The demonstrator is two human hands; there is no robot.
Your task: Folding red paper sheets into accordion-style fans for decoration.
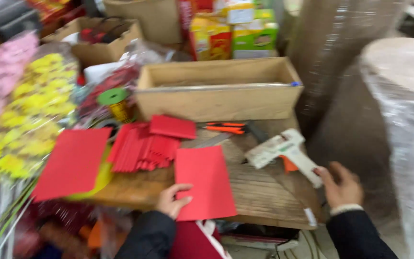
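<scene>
- Landmark: wooden work board [259,192], everything placed relative to it.
- Left hand [172,200] at the board's near edge, thumb and fingers pinching the lower left corner of a red paper sheet [206,182]. Sheet lies flat on the board, near-centre, unfolded, no glue visible on it.
- Right hand [342,186] at the board's right edge, fingers loosely curled, touching or just at the grip end of the white glue gun [283,152]. Too blurred to call a firm hold; looks like not closed around it.
- Glue gun lies on the board's right half, nozzle pointing left toward the centre.
- Done so far, judging by layout: stack of cut red paper strips [142,146] on the board's far-left part, a folded red piece on top.
- Another red sheet [73,163] overhangs the board's left edge, uncut.
- Orange-handled scissors [226,128] at the board's far edge, in front of the open cardboard box [219,88].
- Judgement: cutting partly done, gluing not visibly started.
- Yellow artificial flowers [29,115] left of the board.
</scene>
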